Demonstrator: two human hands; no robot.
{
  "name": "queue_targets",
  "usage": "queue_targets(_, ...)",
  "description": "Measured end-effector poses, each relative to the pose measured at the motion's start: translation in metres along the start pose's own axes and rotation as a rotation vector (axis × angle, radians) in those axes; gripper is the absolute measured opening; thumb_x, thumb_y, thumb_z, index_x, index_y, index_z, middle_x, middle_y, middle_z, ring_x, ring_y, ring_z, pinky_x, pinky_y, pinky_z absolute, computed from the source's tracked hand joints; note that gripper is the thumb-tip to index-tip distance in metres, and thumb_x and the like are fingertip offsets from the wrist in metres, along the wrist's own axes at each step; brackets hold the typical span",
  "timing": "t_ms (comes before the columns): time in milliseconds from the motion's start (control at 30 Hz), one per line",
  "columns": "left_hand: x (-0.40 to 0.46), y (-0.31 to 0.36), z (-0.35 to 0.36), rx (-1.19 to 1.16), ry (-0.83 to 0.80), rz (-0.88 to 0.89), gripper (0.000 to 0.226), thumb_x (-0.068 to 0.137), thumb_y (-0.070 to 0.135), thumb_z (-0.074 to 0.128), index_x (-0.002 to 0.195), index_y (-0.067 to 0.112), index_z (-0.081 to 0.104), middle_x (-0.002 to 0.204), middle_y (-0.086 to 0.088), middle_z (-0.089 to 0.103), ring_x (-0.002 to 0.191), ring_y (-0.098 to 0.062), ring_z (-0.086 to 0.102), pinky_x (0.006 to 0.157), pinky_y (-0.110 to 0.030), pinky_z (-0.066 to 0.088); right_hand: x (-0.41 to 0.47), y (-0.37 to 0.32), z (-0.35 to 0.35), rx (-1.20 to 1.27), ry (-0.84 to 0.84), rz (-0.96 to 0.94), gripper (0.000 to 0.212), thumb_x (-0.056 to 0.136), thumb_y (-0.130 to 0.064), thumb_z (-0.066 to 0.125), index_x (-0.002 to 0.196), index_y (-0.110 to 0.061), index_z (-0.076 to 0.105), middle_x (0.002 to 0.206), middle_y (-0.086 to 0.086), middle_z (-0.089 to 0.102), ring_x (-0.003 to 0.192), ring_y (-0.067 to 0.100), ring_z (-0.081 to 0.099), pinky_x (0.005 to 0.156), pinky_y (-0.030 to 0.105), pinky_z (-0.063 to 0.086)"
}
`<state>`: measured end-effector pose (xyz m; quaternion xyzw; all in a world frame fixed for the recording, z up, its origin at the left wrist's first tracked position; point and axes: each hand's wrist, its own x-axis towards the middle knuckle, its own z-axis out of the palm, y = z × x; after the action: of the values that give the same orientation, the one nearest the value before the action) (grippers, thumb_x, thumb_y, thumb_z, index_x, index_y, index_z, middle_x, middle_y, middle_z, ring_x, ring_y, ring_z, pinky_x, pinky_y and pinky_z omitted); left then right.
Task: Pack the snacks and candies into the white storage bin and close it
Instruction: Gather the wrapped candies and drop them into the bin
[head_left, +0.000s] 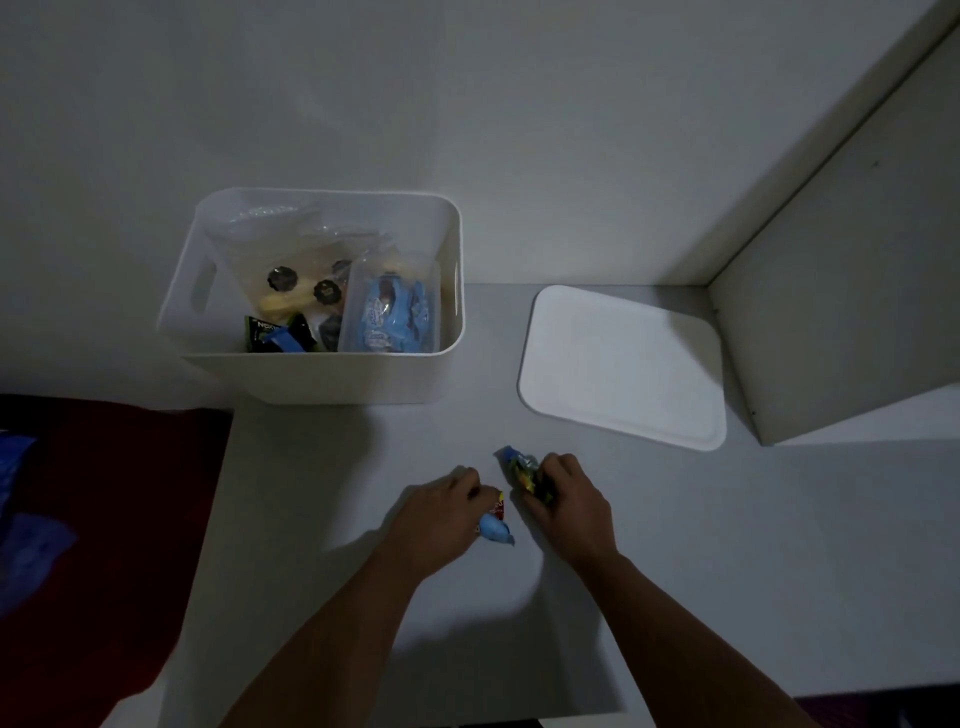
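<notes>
Clearly the packing is near its end: the bin (311, 374) stands at the back of the desk (675, 545), already holding clear bags and several wrapped snacks, while its lid (623, 364) lies flat on the desk just to the right, apart from it. Both hands work at the front of the desk. The left hand (441, 512) has its fingers curled round a small candy (496, 527) with a blue end and a red wrapper showing past the knuckles. The right hand (566, 493) grips a bunch of candies (522, 470), blue and green-yellow wrappers poking out above the fingers.

These look like the last loose pieces, so the step in hand is gathering them. Next, both hands should carry their loads forward over the bin's rim and let go inside. After that the lid must be lifted, squared over the opening and pressed down.
</notes>
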<state>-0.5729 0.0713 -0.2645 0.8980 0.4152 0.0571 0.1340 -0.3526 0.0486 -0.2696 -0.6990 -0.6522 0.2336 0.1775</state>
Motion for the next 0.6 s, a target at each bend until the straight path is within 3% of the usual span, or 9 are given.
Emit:
queue_targets(233,-0.026,0.033,-0.022,-0.264,0.048,-0.329,0.023,0.085,0.04,0.069,0.107,0.032,0.067,0.104,0.012,0.061,0.082,-0.009,0.064,0.067,-0.022,0.047,-0.014,-0.011,-0.028,-0.015,-0.103,-0.037,0.041,0.086,-0.064,0.054,0.107,-0.029,0.054,0.098,-0.013,0.046,0.079,0.011,0.053,0.06,0.029,0.045)
queue_targets(367,-0.024,0.051,-0.067,-0.344,0.042,-0.412,0.025,0.094,0.044,0.056,0.115,0.032,0.061,0.11,0.011,0.055,0.094,-0.014,0.064,0.076,-0.03,0.052,-0.002,-0.034,-0.062,0.013,-0.06,-0.03,0.024,0.088,-0.048,0.065,0.101,-0.033,0.051,0.096,-0.015,0.041,0.081,0.015,0.056,0.059,0.03,0.038)
queue_targets(533,0.008,0.042,-0.158,-0.378,0.265,-0.516,0.027,0.1,0.043,0.055,0.119,0.025,0.06,0.115,0.003,0.058,0.103,-0.018,0.06,0.079,-0.026,0.044,0.037,-0.086,-0.121,-0.008,0.073,-0.075,0.024,0.086,-0.043,0.069,0.089,-0.028,0.05,0.093,-0.008,0.046,0.081,0.025,0.061,0.059,0.031,0.038)
queue_targets(600,0.019,0.03,-0.195,-0.374,0.341,-0.557,0.033,0.1,0.046,0.054,0.124,0.024,0.06,0.122,0.0,0.059,0.109,-0.021,0.06,0.084,-0.031,0.047,0.054,-0.11,-0.145,0.0,0.126,-0.097,0.025,0.085,-0.042,0.069,0.088,-0.028,0.048,0.095,-0.005,0.05,0.083,0.027,0.061,0.061,0.032,0.04)
